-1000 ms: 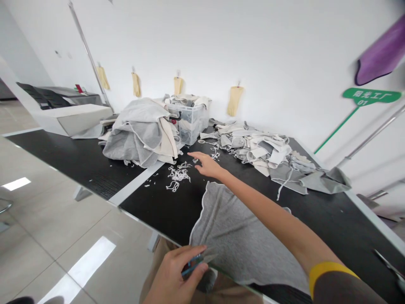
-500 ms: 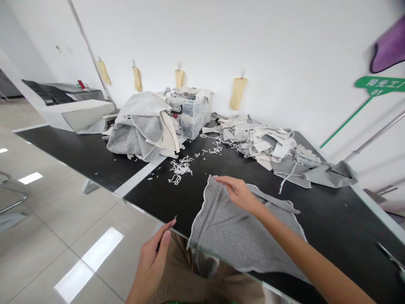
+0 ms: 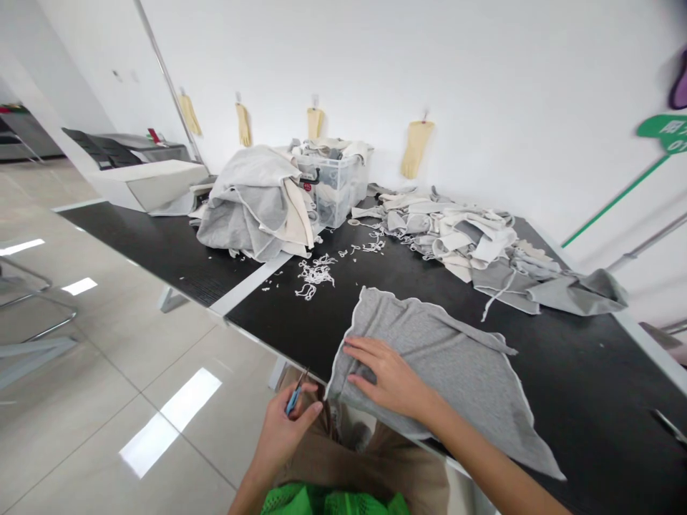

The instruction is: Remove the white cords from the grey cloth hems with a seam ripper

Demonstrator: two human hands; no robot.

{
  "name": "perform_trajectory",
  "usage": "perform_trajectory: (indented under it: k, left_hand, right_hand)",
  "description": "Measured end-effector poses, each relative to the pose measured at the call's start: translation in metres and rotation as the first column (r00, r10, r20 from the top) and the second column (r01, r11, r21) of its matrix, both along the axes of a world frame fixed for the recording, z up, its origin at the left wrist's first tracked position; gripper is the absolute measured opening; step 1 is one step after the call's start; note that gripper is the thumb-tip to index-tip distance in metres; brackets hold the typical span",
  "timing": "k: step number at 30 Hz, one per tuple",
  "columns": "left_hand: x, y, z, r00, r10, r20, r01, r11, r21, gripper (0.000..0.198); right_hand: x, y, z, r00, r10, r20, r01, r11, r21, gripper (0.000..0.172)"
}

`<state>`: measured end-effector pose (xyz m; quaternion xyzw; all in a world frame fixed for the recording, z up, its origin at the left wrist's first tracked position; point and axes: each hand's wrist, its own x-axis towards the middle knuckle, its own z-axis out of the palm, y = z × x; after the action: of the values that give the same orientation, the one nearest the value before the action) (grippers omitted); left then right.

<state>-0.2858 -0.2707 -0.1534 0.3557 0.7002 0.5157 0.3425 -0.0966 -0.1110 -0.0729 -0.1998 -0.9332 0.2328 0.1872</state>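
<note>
A grey cloth piece (image 3: pixel 466 368) with a white overlocked edge lies spread on the black table, its near side reaching the table's front edge. My right hand (image 3: pixel 389 379) rests open on the cloth's left part, palm down, fingers pointing to the left edge. Just left of the cloth, off the table's front edge, my left hand (image 3: pixel 284 433) is closed around small blue-handled thread snips (image 3: pixel 293 400). The tips of the snips point up and away from me; the fingers cover part of the handle.
White thread scraps (image 3: pixel 316 272) lie beyond the cloth. A heap of cloth offcuts (image 3: pixel 461 232) is at the back right, a large grey fabric bundle (image 3: pixel 252 200) at the left. Behind stands a clear plastic bin (image 3: pixel 338 189). Scissors (image 3: pixel 668 423) lie at the right edge.
My right hand has come from the cloth's far left corner back toward me and now lies flat on it. My left hand has turned, showing the blue handle. The view has shifted slightly.
</note>
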Motion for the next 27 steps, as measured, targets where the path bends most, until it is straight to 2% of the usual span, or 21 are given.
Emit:
perform_trajectory:
  k: [4, 7, 11, 19, 23, 27]
  left_hand:
    - [0.006, -0.001, -0.021, 0.999, -0.032, -0.005, 0.032, 0.999, -0.030, 0.046]
    - [0.013, 0.001, -0.026, 0.998, -0.037, 0.048, 0.039, 0.999, -0.030, 0.044]
    - [0.023, 0.006, -0.022, 0.989, 0.012, 0.149, -0.020, 0.999, 0.047, 0.034]
    - [0.029, 0.008, -0.020, 0.964, 0.082, 0.252, -0.114, 0.987, 0.115, 0.038]
    - [0.035, 0.009, -0.013, 0.952, 0.137, 0.274, -0.177, 0.976, 0.126, 0.033]
    - [0.038, 0.009, -0.007, 0.949, 0.143, 0.280, -0.186, 0.973, 0.135, 0.038]
  right_hand:
    - [-0.001, 0.004, -0.011, 1.000, -0.014, -0.025, 0.014, 1.000, -0.012, 0.045]
    - [0.000, 0.010, -0.016, 0.999, -0.026, -0.026, 0.026, 1.000, -0.004, 0.044]
    - [0.001, 0.015, -0.017, 1.000, -0.015, -0.017, 0.015, 1.000, 0.001, 0.044]
    - [0.001, 0.014, -0.018, 1.000, -0.007, -0.010, 0.007, 1.000, 0.019, 0.043]
    - [0.000, 0.015, -0.019, 0.999, -0.007, -0.035, 0.008, 1.000, 0.015, 0.043]
    - [0.000, 0.015, -0.018, 0.999, -0.009, -0.043, 0.009, 1.000, 0.007, 0.042]
